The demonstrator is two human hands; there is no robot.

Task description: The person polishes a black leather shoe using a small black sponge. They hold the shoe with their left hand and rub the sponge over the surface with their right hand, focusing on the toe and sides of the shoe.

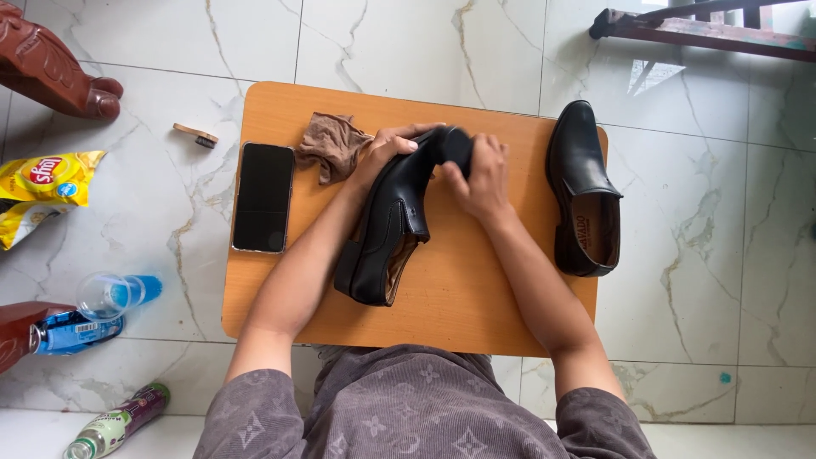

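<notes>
- While the fingers [406, 141] of the left hand [384, 153] curl over the upper of a glossy black leather slip-on shoe [387, 225], they grasp it just behind the toe, thumb side toward the person.
- The right hand [483, 180] meets it from the other side, its fingers clenched round the toe end; something dark sits under them, but I cannot tell what it is.
- That shoe lies tilted on its side between the two hands, toe at the fingertips and heel toward the person, its tan lining showing, near the middle of the small orange wooden worktop [476, 306].
- Just beyond the left fingers, a crumpled brown cloth [332, 144] rests on the worktop.
- Further out on that side, a black smartphone [263, 196] lies flat, screen up, near the edge.
- Outward from the right fingers, a matching black leather shoe [583, 191] stands upright, well apart from the held one.
- Past the worktop on the left hand's side, a small wooden-backed brush [196, 134] lies on the white marble floor [722, 255], with a yellow snack bag [42, 191], a blue plastic bottle [76, 330] and a green-capped bottle [115, 423] further off.
</notes>
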